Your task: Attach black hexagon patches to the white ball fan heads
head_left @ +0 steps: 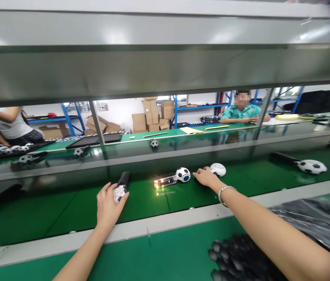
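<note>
The left hand is bent around the ball end of the held piece, with fingers on one side and the thumb on the other. That piece has a round white head with black patches, like a little football, and a flat black handle that points away. It lies on the shiny green belt.

Between the two hands lies the lit piece. It has a football head too, with a blue-green spot on it, and its handle glows yellow. No hand is touching it.

The right hand is just beside a white round piece, fingers bent down. The hand hides part of the view, so I cannot tell if it is gripping anything.

On the near belt I count five round-headed pieces: these three, one right piece with a black handle, and one left piece, cut off by the edge. Farther back there are at least three small football pieces.

Near the right arm, many black parts lie in one heap on the green worktop, by one dark plastic bag. Two people are across the belt.
</note>
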Demonstrator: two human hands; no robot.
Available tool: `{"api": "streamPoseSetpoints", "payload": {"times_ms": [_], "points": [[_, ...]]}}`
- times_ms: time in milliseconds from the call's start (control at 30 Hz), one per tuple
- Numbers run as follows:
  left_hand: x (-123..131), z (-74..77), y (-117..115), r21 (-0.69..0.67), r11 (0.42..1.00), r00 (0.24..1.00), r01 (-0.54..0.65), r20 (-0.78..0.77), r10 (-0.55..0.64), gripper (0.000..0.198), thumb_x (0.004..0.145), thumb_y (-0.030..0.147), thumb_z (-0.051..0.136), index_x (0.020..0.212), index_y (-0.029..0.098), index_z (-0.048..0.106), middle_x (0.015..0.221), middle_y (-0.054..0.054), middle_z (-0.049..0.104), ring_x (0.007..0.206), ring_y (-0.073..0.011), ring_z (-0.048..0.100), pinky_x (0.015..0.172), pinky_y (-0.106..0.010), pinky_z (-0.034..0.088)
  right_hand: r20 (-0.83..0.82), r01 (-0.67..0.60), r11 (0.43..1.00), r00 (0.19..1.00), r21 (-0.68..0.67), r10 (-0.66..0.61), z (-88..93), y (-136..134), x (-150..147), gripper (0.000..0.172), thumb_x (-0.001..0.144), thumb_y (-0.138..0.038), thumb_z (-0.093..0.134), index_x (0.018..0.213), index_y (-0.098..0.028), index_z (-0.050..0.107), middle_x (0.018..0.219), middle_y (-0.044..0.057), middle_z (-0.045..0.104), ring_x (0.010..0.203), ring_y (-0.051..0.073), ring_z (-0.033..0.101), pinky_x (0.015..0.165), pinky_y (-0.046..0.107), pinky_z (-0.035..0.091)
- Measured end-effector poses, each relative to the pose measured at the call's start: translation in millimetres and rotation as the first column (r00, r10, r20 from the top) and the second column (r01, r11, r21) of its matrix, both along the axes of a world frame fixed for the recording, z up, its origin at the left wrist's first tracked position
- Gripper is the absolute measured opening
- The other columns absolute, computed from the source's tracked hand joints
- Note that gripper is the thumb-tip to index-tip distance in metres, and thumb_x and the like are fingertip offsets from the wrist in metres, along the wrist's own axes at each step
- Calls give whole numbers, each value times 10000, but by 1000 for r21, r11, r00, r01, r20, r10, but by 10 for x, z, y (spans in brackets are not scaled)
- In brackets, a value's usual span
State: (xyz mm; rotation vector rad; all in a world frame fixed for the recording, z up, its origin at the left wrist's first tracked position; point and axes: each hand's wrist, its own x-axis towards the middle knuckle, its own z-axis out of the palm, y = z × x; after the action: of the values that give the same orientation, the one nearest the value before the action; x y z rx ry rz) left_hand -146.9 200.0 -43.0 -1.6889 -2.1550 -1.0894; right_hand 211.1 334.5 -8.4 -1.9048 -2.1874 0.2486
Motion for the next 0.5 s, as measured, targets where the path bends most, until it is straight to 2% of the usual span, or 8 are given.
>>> {"api": "streamPoseSetpoints", "payload": {"times_ms": [167,233,300,333,367,433,467,500], "points": [[79,55,-50,121,992,998,24,-55,-18,435,778,450,498,1093,152,533,1289,-146,359,1214,-353,288,993,-508,304,-299,147,985,940,-85,-166,232,-392,201,248,893,-304,508,1099,-169,539,1111,72,550,908,190,570,764,378,496],[261,93,-143,209,971,993,115,-6,-117,395,764,438,520,1042,160,552,1290,-146,358,1226,-346,283,1021,-510,261,-419,134,983,891,-123,-173,370,-623,262,258,891,-318,510,1083,-148,538,1043,64,573,849,178,584,717,360,506],[559,150,-308,233,937,931,261,196,-308,400,738,458,557,1015,170,548,1246,-137,411,1206,-324,333,1021,-491,273,-535,67,988,835,-136,-131,501,-933,267,238,900,-317,479,1034,-132,546,987,64,587,800,168,592,669,336,508],[740,188,-415,217,907,833,360,364,-417,419,724,475,576,1014,175,537,1202,-127,456,1184,-304,376,1010,-470,302,-589,19,992,803,-125,-90,553,-1123,241,217,904,-302,446,984,-132,554,991,72,587,804,172,595,656,325,505],[929,231,-533,169,870,669,463,578,-468,441,735,487,573,1044,178,514,1171,-120,487,1156,-281,419,985,-448,342,-638,-35,994,769,-105,-40,591,-1332,197,206,896,-282,413,909,-141,562,1034,81,578,834,183,594,652,314,501],[1288,329,-777,113,737,208,667,921,-330,464,756,520,555,1050,164,507,1149,-121,524,1116,-253,475,930,-402,403,-715,-148,987,696,-55,65,616,-1791,65,168,844,-284,445,772,-170,545,1215,60,493,974,201,557,704,283,490],[1438,379,-893,152,653,-23,742,979,-202,492,759,547,542,1054,154,514,1119,-124,547,1073,-243,512,897,-384,428,-760,-222,974,639,-36,117,601,-2027,-12,155,819,-286,457,729,-178,521,1263,48,456,991,205,550,708,278,488],[1558,425,-1000,214,579,-202,787,976,-86,501,764,566,527,1031,143,535,1063,-121,576,1018,-229,546,865,-364,446,-853,-354,935,495,-24,166,571,-2257,-87,123,798,-284,473,736,-183,505,1311,55,408,981,218,554,702,297,491]]}}
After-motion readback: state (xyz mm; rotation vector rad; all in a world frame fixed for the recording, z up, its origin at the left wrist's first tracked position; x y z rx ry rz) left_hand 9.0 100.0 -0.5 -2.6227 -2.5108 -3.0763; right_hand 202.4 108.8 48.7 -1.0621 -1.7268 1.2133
